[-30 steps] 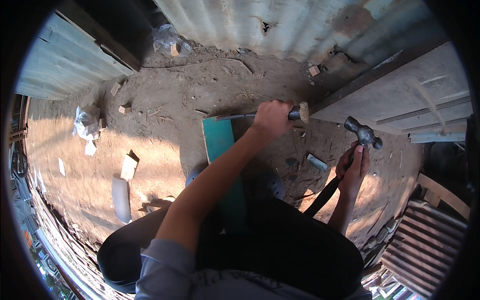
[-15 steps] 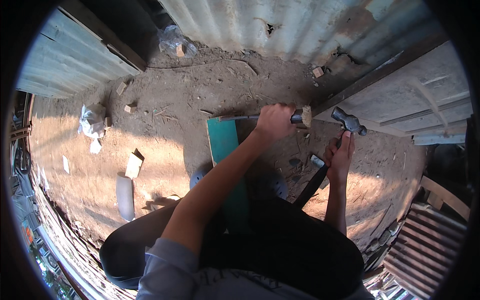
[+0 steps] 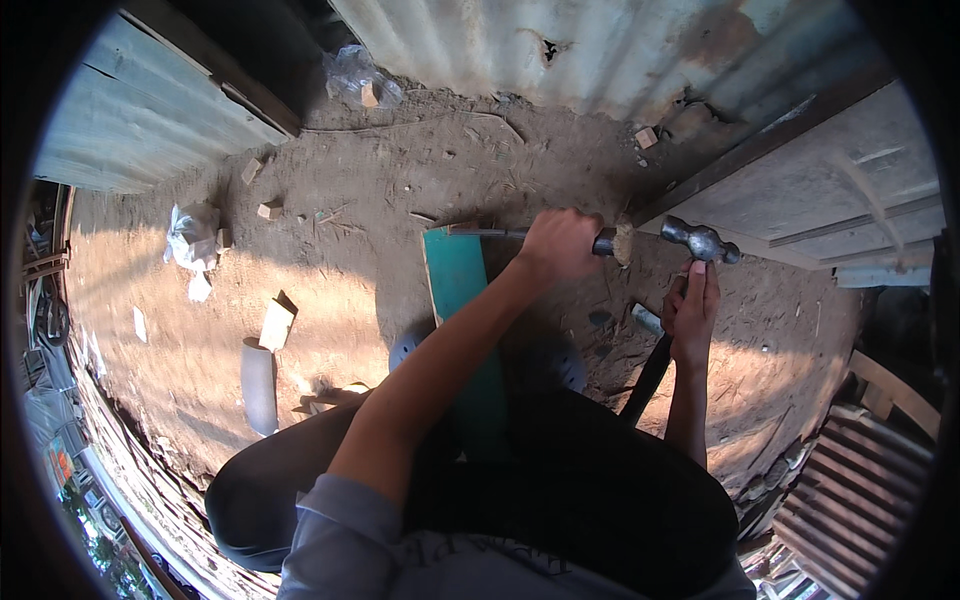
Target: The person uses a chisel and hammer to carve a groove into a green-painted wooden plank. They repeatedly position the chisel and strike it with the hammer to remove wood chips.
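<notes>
My left hand [image 3: 562,245] is closed around a chisel [image 3: 605,243] lying nearly level. Its blade tip reaches the far end of a green board [image 3: 458,285], and its frayed wooden butt points right. Just right of that butt is the metal head of a ball-peen hammer [image 3: 700,241], apart from it. My right hand [image 3: 690,312] grips the hammer's dark handle close under the head, thumb up along it. The board runs back toward me between my knees, partly covered by my left forearm.
Rusty corrugated sheets [image 3: 600,60] and a pale panel [image 3: 830,190] border the dirt ground. Small wood blocks [image 3: 270,210], a plastic bag [image 3: 192,238] and a grey curved piece [image 3: 259,385] lie to the left. A slatted wooden piece [image 3: 850,490] stands at lower right.
The view has shifted slightly. The hammer handle has swung a little more upright in my right hand, its head still near the chisel's butt. My left hand keeps its hold.
</notes>
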Tool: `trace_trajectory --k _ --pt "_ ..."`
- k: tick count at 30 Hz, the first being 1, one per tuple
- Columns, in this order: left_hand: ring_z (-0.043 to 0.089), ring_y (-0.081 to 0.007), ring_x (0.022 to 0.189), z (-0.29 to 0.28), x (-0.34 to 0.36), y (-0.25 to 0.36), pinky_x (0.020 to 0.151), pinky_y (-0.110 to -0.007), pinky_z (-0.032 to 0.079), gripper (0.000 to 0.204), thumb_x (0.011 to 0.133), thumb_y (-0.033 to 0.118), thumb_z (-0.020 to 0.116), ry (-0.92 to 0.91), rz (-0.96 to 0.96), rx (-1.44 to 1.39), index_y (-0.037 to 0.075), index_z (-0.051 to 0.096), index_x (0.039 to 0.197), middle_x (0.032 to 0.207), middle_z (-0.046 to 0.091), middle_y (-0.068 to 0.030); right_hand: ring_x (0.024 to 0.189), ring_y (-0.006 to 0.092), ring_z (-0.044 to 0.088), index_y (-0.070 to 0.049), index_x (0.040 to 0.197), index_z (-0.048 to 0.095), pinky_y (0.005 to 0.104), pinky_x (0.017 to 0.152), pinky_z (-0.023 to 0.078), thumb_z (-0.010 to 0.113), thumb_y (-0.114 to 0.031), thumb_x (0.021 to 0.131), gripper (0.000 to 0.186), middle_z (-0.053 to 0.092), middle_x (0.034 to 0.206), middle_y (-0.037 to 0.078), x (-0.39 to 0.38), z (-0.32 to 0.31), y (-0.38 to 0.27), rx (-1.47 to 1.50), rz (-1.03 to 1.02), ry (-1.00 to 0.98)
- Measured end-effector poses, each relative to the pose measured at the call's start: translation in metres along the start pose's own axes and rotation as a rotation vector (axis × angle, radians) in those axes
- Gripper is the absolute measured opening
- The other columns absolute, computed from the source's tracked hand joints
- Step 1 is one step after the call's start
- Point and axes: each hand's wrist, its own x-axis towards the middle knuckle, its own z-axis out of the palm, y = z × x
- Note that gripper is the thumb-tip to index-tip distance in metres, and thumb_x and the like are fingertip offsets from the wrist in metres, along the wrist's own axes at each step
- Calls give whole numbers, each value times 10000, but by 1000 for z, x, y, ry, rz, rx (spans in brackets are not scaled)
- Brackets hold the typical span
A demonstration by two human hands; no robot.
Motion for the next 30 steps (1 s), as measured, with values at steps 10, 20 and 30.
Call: trace_trajectory --k 10,20,30 --pt "684 -332 804 2 -2 -4 762 -431 545 229 683 266 695 -16 85 -84 80 682 815 793 679 -173 363 37 245 -133 938 455 213 327 181 382 -404 1027 295 296 556 -49 -16 2 -7 53 35 53" --pt "657 -324 748 52 -19 -8 676 -448 519 302 677 293 722 7 223 85 84 628 873 750 640 -123 366 40 217 -142 951 467 220 328 170 390 -424 1022 301 288 557 -43 -16 -20 3 108 6 121" --pt "665 -285 860 22 -5 2 726 -401 520 307 685 187 745 220 70 0 62 570 905 860 652 -124 376 41 209 -143 946 467 223 335 175 395 -433 1021 308 268 550 -53 -18 -19 -1 183 -20 192"
